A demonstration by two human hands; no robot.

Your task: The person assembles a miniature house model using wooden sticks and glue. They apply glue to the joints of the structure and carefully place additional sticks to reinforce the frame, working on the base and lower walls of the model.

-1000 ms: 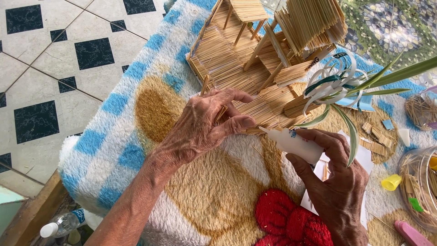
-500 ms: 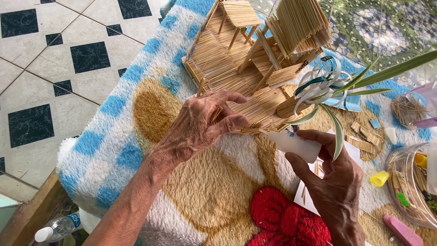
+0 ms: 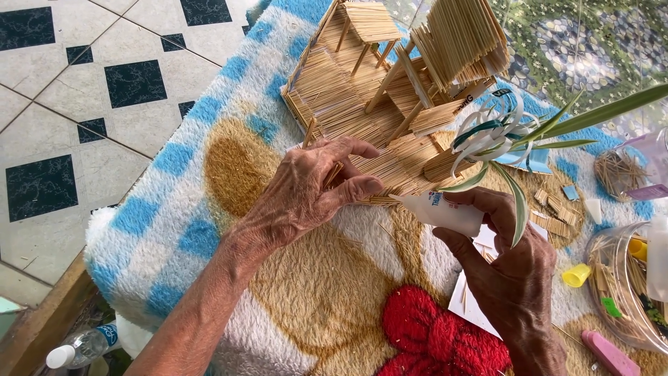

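Observation:
A model house built of thin wooden sticks [image 3: 390, 83] stands on a fluffy blanket [image 3: 229, 167] patterned in blue, tan, white and red. My left hand [image 3: 306, 188] rests on the model's front edge, thumb and fingers pinching its stick base. My right hand [image 3: 511, 275] grips a white glue tube [image 3: 438, 211], whose nozzle touches the same front edge beside my left thumb. White and green striped leaves [image 3: 497, 143] of a plant hang over my right hand and hide part of the model.
Clear plastic containers of sticks [image 3: 626, 285] sit at the right, with a yellow cap [image 3: 576, 276], a pink object [image 3: 609, 351] and loose stick pieces [image 3: 553, 209]. White paper [image 3: 473, 306] lies under my right hand. A tiled floor [image 3: 76, 104] lies left, and a plastic bottle [image 3: 80, 347] lower left.
The view has shifted so the model sits lower in frame. Both hands keep their hold at the front edge, and the glue tube nozzle has edged closer to my left thumb.

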